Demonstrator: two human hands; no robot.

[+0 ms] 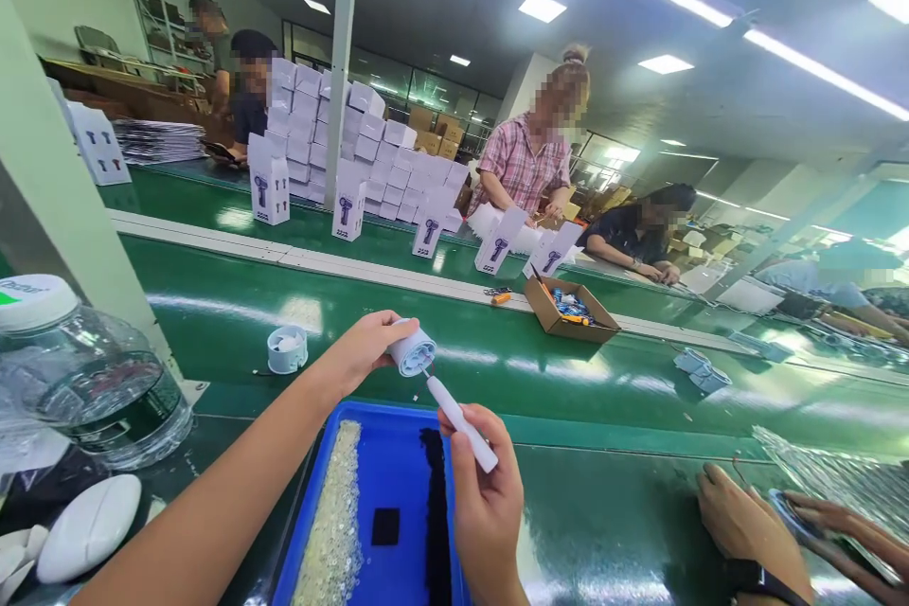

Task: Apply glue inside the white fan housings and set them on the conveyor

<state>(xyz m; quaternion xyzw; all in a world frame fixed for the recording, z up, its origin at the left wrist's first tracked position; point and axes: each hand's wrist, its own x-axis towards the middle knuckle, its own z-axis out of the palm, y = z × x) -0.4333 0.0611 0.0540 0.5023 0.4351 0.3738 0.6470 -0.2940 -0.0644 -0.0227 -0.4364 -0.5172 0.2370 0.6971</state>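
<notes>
My left hand (pixel 369 346) is closed around a light-blue round plastic housing (pixel 414 352), its open end turned to the right and showing ribs inside. In my right hand (pixel 483 492) is a white pen-shaped screwdriver (pixel 454 412), held at a slant. Its thin metal tip meets or lies very near the housing's open end. Below both hands lies a blue tray (pixel 398 431) with many small clear rings (pixel 330 511) along its left side. A black square pad (pixel 385 526) and a strip of black pieces (pixel 435 511) are also in it.
A light-blue housing with white parts (pixel 287 349) stands on the green belt (pixel 234 303). Beyond are a cardboard box of small parts (pixel 579 314) and white printed boxes (pixel 430 225). A plastic jar (pixel 99 379) and white mouse (pixel 91 528) are left; a co-worker's hands (pixel 753 530) work at right.
</notes>
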